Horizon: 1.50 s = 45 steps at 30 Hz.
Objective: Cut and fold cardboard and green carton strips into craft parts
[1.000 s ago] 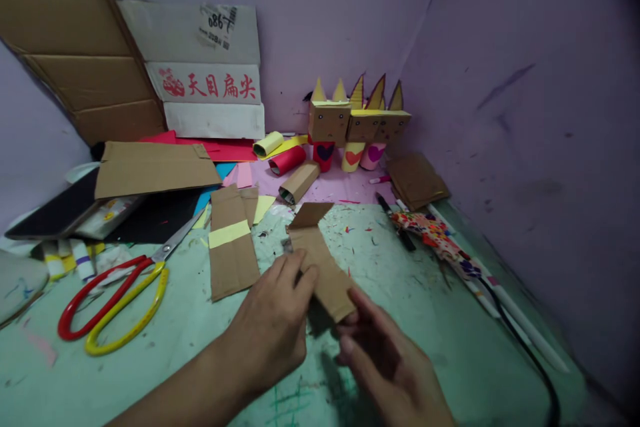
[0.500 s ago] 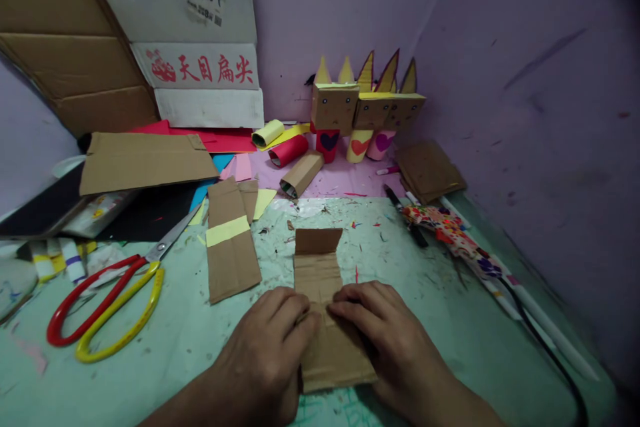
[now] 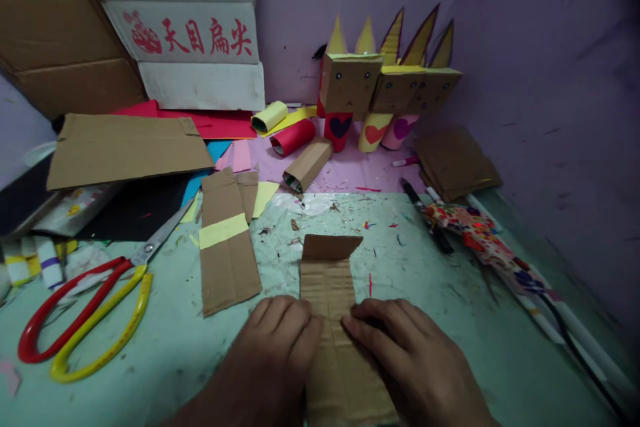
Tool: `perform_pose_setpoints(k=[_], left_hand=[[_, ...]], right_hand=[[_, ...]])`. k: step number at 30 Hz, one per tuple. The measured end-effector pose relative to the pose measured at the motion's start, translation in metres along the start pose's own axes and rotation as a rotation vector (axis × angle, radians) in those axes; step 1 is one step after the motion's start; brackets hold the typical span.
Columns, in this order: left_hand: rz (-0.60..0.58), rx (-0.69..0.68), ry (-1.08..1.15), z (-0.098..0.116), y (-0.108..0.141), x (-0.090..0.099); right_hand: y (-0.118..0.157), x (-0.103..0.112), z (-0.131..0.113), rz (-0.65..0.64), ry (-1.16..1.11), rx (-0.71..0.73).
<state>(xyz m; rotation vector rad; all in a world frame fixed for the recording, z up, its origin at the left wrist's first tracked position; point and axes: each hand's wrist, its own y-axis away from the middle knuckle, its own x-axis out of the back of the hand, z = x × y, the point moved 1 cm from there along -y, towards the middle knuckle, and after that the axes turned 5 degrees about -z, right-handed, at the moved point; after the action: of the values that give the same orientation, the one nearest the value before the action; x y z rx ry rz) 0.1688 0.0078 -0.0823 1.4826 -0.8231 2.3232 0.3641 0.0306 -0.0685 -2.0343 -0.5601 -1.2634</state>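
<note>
A strip of brown corrugated cardboard (image 3: 333, 367) lies on the table in front of me, its far end flap folded upward. My left hand (image 3: 280, 347) grips the strip's left edge, fingers curled and thumb lying along the top. On the opposite edge, my right hand (image 3: 410, 353) pinches the cardboard between thumb and fingers. Both hands sit about level with each other, near a crease across the strip. The undersides of the fingers are hidden. Left of the strip lies another cardboard piece (image 3: 233, 273) with a pale yellow band around it.
Large scissors (image 3: 145, 253) with red and yellow handles lie at left. Behind stand several cardboard figures (image 3: 350, 83) with pointed ears, beside paper tubes (image 3: 295, 137). A flower-patterned tool with a cord (image 3: 480, 233) lies at right. A printed carton (image 3: 185, 33) leans on the wall.
The view has tilted down and come closer, so things appear larger and shifted. Both hands keep their hold on the cardboard strip, with little visible movement along it.
</note>
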Motion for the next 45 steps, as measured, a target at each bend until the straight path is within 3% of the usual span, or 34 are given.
perform_pose_setpoints(k=[6,12,17,26,31,45], left_hand=[[-0.028,0.098,0.024,-0.004,-0.006,0.003],[0.081,0.170,0.132,-0.006,-0.008,0.006],[0.007,0.279,0.256,-0.002,-0.013,0.015],[0.133,0.340,-0.031,0.005,-0.028,0.016],[0.147,0.365,-0.100,0.007,-0.032,0.015],[0.001,0.356,-0.226,0.001,-0.032,0.015]], right_hand=[[-0.001,0.000,0.005,-0.015,-0.071,-0.036],[-0.001,-0.002,0.010,0.024,-0.311,-0.083],[-0.009,0.000,0.004,0.012,-0.270,-0.175],[-0.021,-0.003,0.003,-0.075,-0.084,-0.286],[-0.025,-0.007,0.005,-0.051,-0.093,-0.344],[-0.027,-0.007,0.007,0.038,-0.209,-0.378]])
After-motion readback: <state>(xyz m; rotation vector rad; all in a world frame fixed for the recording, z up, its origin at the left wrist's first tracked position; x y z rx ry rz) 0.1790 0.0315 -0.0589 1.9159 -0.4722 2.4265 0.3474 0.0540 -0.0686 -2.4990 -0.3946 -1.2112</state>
